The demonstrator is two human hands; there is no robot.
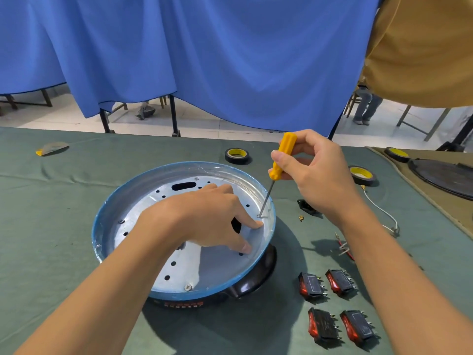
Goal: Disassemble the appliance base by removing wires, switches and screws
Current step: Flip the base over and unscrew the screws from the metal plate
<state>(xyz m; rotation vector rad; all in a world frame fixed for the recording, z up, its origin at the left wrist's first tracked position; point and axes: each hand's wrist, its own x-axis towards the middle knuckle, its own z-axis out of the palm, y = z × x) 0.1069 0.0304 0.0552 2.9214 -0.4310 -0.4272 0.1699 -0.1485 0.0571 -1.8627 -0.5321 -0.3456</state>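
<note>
Gripping the screwdriver [280, 160], the right hand [314, 175] sets its tip on a screw [259, 216] by the rim of the base [256, 275], mid-table. The left hand [204, 213] presses flat, fingers spread. The tilted shaft could slip, stripping the head.

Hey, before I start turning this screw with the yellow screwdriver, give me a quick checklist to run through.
1. Tip of the screwdriver sits on the screw by the right rim: ok. Whether it is seated in the head: cannot tell.
2. The right hand grips the handle: ok.
3. The left hand presses the metal plate to steady the base: ok.
4. Left fingertips away from the tip: not ok, one lies right beside the screw.
5. The four removed switches lie on the cloth, apart from the base: ok.
</note>
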